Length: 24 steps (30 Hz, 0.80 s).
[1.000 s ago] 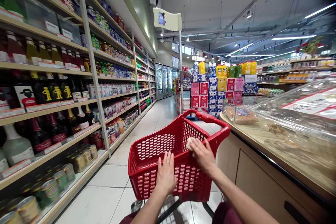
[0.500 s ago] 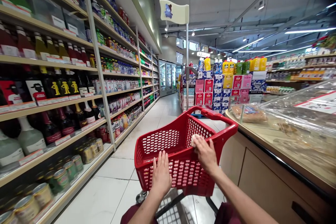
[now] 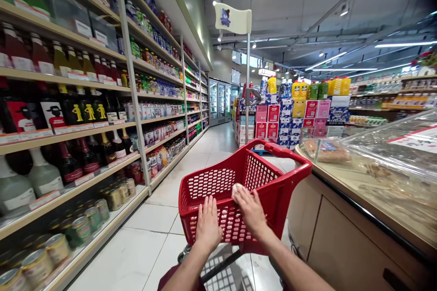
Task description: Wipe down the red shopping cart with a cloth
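Observation:
A red plastic shopping cart (image 3: 280, 200) with perforated basket walls stands in front of me, its handle towards the far right. My left hand (image 3: 208, 223) lies flat against the near basket wall, fingers stretched out up to the rim. To its right, my right hand (image 3: 251, 211) presses a small whitish wad (image 3: 235, 189), which looks like a cloth or tissue, on the near top rim. Most of the wad is hidden under my fingers. No goods show in the visible part of the basket.
Shelves of bottles and cans (image 3: 82, 227) run along the left. A glass-topped display counter (image 3: 362, 191) stands close on the right, holding packaged food. Stacked drink boxes (image 3: 273, 118) and a flag sign on a pole (image 3: 233, 18) are ahead; a tiled aisle (image 3: 146, 225) leads to glass-door fridges (image 3: 218, 100).
My right hand has slid left along the cart's rim with the wad, closer to my left hand. My left hand stays on the basket wall. The view has shifted slightly.

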Each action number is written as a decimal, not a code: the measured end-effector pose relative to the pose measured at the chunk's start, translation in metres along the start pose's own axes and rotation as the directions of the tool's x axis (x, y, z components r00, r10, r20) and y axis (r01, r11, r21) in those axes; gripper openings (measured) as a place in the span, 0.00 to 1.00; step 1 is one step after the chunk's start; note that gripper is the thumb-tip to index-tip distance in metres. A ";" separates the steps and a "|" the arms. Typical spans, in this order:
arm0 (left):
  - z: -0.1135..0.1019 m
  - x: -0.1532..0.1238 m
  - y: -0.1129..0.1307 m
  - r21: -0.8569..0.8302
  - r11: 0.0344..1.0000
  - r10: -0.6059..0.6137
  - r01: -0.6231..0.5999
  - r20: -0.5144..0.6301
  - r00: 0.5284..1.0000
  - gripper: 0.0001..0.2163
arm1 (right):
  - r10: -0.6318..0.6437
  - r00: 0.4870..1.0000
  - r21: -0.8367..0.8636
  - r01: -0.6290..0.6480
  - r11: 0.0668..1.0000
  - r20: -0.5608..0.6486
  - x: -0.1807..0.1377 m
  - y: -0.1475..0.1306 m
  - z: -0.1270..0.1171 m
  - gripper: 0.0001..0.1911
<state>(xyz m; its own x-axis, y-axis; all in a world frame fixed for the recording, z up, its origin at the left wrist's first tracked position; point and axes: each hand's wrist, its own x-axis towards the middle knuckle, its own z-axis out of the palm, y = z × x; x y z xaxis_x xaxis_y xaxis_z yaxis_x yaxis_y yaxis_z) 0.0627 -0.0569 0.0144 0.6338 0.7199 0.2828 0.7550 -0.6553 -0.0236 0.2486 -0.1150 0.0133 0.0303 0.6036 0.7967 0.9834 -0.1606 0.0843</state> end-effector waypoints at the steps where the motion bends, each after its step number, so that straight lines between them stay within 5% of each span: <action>1: 0.002 0.001 -0.002 -0.006 1.000 -0.001 0.001 -0.010 1.000 0.35 | -0.033 0.999 0.018 0.033 0.999 0.009 0.000 -0.007 0.003 0.24; 8: 0.007 -0.002 -0.013 -0.042 0.991 -0.133 0.131 -0.065 0.989 0.34 | 0.189 0.982 -0.052 -0.190 0.980 -0.024 0.003 0.030 -0.006 0.22; 13: 0.002 -0.006 -0.022 -0.024 0.997 -0.079 0.078 -0.040 0.996 0.33 | -0.024 0.997 0.030 0.022 0.999 0.077 -0.001 0.004 0.003 0.23; 19: -0.011 -0.009 -0.041 -0.046 0.985 -0.167 0.167 -0.001 0.986 0.28 | 0.099 0.983 0.003 -0.100 0.995 0.151 0.006 0.023 0.009 0.22; 24: -0.015 -0.006 -0.025 -0.081 0.980 -0.183 0.182 -0.002 0.983 0.29 | 0.140 0.969 0.021 -0.147 0.989 0.202 0.015 0.014 0.019 0.22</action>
<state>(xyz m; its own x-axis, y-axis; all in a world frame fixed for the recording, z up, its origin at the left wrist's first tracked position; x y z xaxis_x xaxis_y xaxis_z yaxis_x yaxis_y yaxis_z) 0.0378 -0.0486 0.0273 0.4845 0.8274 0.2840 0.8417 -0.5294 0.1062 0.2664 -0.0932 0.0152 0.2028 0.7201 0.6635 0.9718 -0.2313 -0.0460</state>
